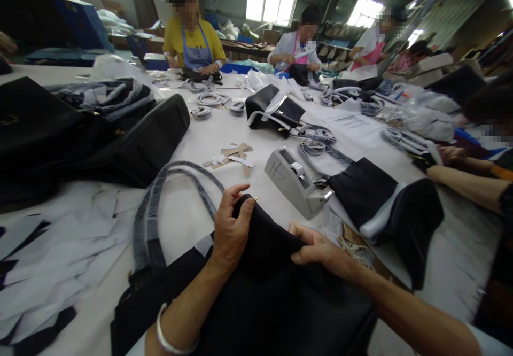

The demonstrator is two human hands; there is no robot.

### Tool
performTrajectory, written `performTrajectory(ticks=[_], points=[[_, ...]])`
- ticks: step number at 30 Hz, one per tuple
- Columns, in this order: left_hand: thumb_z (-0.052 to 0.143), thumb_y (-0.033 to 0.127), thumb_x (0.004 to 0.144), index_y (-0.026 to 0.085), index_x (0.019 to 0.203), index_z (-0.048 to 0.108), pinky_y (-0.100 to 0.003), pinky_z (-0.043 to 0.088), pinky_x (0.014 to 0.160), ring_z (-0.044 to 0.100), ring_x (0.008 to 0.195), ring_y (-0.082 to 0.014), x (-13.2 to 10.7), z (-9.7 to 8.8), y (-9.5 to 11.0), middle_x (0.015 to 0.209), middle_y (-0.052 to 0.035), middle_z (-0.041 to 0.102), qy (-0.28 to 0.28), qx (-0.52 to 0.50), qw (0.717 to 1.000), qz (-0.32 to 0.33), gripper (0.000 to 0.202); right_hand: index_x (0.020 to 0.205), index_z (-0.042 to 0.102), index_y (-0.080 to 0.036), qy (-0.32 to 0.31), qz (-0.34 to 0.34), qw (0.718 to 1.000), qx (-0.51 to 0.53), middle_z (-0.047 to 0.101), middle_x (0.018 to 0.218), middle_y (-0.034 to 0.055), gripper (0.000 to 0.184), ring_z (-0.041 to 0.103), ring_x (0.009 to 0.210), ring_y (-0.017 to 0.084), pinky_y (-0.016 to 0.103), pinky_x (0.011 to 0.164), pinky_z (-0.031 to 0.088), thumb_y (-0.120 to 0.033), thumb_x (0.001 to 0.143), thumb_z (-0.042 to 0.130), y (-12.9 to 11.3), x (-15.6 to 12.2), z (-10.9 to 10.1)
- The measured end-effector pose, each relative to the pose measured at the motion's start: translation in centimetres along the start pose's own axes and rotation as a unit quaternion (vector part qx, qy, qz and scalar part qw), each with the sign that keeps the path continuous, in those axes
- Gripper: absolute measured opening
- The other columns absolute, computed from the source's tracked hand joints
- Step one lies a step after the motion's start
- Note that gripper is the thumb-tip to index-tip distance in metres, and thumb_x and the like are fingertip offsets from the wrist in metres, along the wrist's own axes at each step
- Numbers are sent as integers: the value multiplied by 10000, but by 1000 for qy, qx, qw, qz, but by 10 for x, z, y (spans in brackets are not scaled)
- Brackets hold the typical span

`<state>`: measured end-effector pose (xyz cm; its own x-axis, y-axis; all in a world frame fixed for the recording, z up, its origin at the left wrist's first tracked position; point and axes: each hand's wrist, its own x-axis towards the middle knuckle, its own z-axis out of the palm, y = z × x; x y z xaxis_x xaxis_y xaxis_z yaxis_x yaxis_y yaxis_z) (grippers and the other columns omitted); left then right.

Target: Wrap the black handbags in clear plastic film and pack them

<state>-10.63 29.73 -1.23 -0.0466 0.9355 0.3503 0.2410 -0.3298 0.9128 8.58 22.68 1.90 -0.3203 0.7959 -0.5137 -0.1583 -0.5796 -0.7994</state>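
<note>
A black bag (276, 302) fills the lower middle of the frame, nearest the viewer, its bottom cut off. The left hand (230, 233) pinches a top corner between thumb and curled fingers, beside a small gold fitting (256, 199). The right hand (320, 249), a little lower and further right, grips the edge between thumb and bent fingers. Both are closed on the material.

The bag looks light and soft, sagging between the grips, so it probably folds easily; its smooth face may slip and mark. The firmer edge seems the best hold, one hand at each end.

Film-wrapped handles (152, 217) arch up left of the left hand and might snag; whether they belong to this bag cannot be told. Loose sheets (76, 260) cover the lower left. Just beyond the hands, a grey tape dispenser (294, 182) blocks the way forward, with card strips (236, 158) to its left. A second bag (417, 227) lies at right; bulky bags (156, 131) crowd the left. Farther up are coiled straps (210, 99), a small bag (260, 102) and co-workers (194, 46) across the table (192, 137).
</note>
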Motion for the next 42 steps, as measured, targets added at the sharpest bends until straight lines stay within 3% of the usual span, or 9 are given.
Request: performTrajectory(ticks=[5,10,15,20,25,27,32,37,42], points=[[554,201,903,226,1174,573,-470,433,951,561,1094,-286,1,10,-8,1145,-94,624,-76,234,964,98,273,1099,599,-202,-55,37,995,80,705,946,25,511,659,928,236,372,912,443,-295,625,765,19,26,-13],[561,263,919,165,1226,555,-499,419,974,603,1042,-309,3,12,-18,1074,-127,668,-166,356,916,83,322,1186,601,-171,-54,39,994,81,713,1062,74,635,648,1059,282,442,1036,388,-325,611,823,33,37,-20],[594,230,894,196,1171,584,-548,327,1061,569,1106,-318,-1,11,-26,1152,-121,646,-172,399,892,128,279,1064,636,-164,1,80,997,-10,736,898,39,544,700,849,216,372,896,503,-349,601,853,16,25,-27],[595,215,890,235,1160,576,-562,324,1068,563,1124,-307,-3,13,-29,1192,-107,634,-170,405,887,141,271,969,664,-142,-70,160,983,-59,733,885,45,425,696,817,192,305,812,533,-211,588,839,-15,-1,-27],[564,142,887,220,1165,572,-546,327,1066,463,1252,-328,-1,11,-20,1299,-129,561,-156,358,898,202,288,995,622,-159,-47,181,981,-56,695,771,-2,465,664,668,145,242,638,524,-210,581,827,6,6,-40],[521,177,923,209,1061,597,-458,420,973,531,1127,-286,-5,8,-11,1159,-108,609,-214,313,893,243,161,995,603,-163,-37,185,980,-66,675,738,-14,475,625,589,116,222,579,501,-239,585,831,17,11,-45],[614,315,891,203,1001,604,-329,482,778,567,867,-215,-33,-13,10,977,-60,620,-430,251,821,279,157,931,579,-167,7,126,972,-200,629,675,-30,485,561,534,110,218,503,446,-329,564,852,23,13,-42],[504,173,935,214,1312,516,-364,448,961,526,1171,-250,-64,-48,12,1330,-94,568,-464,267,789,301,380,1093,606,-205,156,-126,919,-340,686,946,62,554,651,822,214,330,743,523,-472,651,809,15,-12,-34],[436,152,958,215,1303,563,-369,353,1106,490,1280,-216,-74,-67,5,1376,-107,560,-482,185,818,255,373,1243,573,-216,-65,-146,958,-237,652,1215,141,697,604,1133,327,453,974,462,-737,781,529,29,-39,-43]])
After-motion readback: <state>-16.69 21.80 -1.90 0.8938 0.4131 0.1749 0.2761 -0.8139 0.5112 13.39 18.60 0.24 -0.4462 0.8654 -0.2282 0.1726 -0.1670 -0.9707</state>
